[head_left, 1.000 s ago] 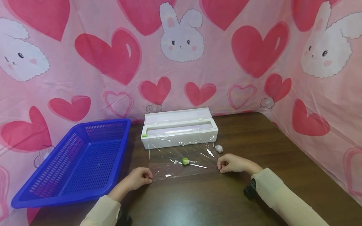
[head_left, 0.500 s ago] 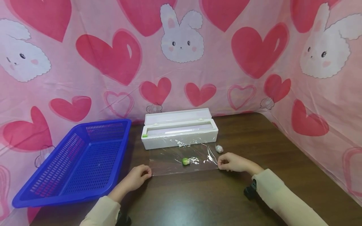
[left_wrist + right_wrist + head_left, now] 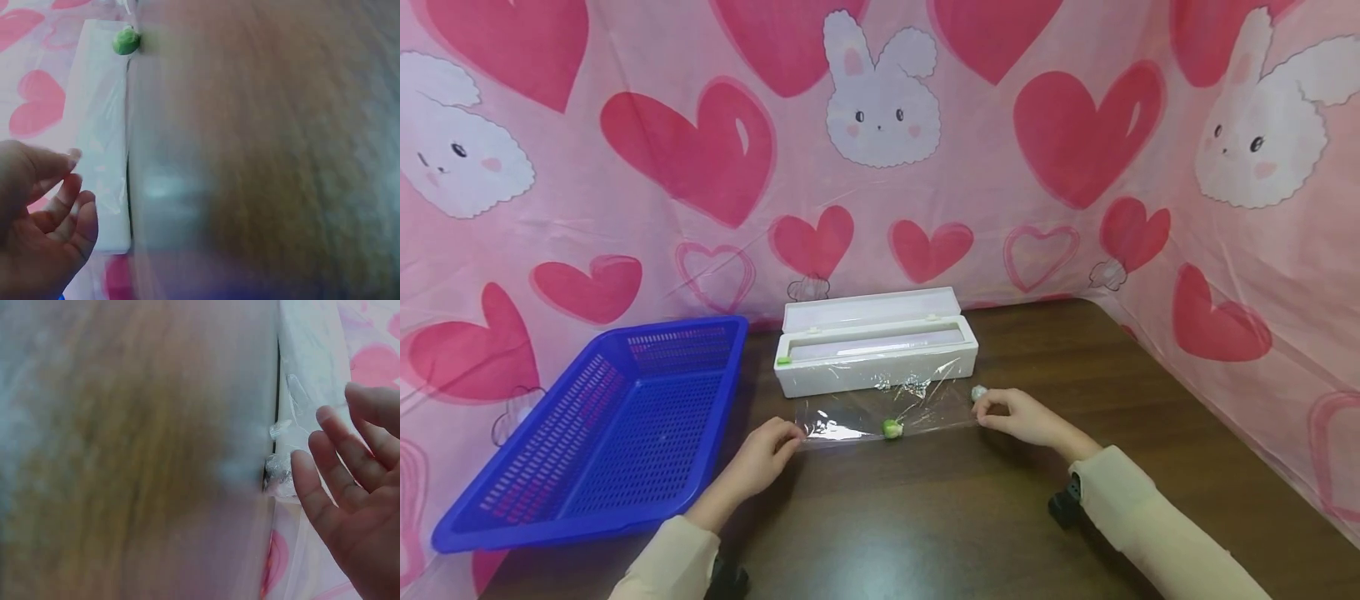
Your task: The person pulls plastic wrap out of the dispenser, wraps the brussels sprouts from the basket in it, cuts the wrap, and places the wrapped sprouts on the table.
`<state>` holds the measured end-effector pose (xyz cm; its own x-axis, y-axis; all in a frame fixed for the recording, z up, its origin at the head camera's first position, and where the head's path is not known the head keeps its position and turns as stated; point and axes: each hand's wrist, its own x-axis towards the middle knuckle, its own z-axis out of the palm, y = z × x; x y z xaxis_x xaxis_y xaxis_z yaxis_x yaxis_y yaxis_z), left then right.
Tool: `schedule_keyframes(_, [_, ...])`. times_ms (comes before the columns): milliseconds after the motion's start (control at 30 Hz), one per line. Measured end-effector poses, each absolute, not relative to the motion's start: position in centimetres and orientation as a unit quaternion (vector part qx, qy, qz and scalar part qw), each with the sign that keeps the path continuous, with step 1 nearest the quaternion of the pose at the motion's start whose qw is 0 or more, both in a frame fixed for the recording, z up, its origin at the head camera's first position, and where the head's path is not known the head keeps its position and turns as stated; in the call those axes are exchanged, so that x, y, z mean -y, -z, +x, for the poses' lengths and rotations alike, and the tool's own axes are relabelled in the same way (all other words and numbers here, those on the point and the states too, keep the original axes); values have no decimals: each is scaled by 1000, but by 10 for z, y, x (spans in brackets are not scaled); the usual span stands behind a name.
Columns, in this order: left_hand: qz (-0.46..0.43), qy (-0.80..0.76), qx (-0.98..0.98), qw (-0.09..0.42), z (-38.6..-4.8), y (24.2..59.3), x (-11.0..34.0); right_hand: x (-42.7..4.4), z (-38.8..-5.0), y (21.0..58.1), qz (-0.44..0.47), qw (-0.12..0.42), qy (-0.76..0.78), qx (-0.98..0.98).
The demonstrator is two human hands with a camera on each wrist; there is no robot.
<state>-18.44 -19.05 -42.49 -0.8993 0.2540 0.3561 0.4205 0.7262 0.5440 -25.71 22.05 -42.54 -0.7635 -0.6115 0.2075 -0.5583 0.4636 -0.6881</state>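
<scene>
A sheet of clear cling film runs from a white film dispenser toward the near edge of the table. It is glossy and creased, with bright glints near its left corner and in the wrinkles close to the dispenser. The left hand pinches the sheet's near left corner between thumb and fingers. The right hand pinches the near right corner with thumb and forefinger, its other fingers loosely spread. Between the two hands, at the sheet's near edge, sits a Brussels sprout, small, round and bright green, with a paler end facing right. Whether the film passes over or under it, I cannot tell.

Just beyond the right fingertips, near the dispenser's near right corner, is a small crinkled ball in shiny clear wrap, partly hidden by the hand in the head view. The dispenser stands toward the table's far edge, its lid raised at the back, a pale roll visible in its window and a green tab at its left end. A blue plastic basket with slotted sides rests along the table's left edge. A pink backdrop with hearts and rabbits hangs behind.
</scene>
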Motion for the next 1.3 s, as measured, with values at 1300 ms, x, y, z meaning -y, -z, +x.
schedule_keyframes(1300, [-78, 371, 919, 106, -211, 435, 178, -205, -271, 425, -312, 83, 402, -857])
